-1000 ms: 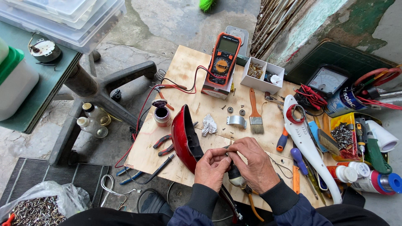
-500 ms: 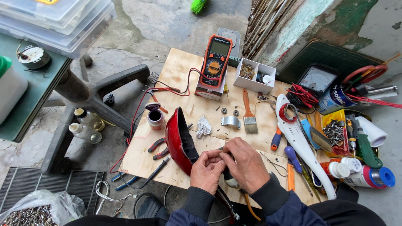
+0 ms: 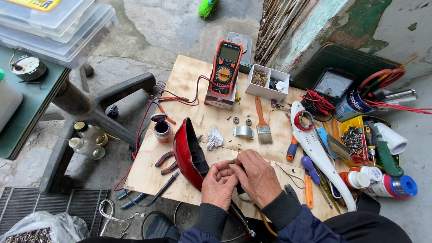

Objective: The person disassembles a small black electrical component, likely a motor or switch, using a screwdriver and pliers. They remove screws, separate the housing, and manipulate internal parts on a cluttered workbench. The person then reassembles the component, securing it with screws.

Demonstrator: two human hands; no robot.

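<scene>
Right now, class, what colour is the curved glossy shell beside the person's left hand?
Red outside, black inside: the curved glossy shell, clearest in the head view.

Small part between hands mostly hidden.

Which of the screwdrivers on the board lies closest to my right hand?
The purple-handled screwdriver, just right of your right hand. The one with the blue and orange handle lies farther up the board, beside the white plastic cover.
</scene>
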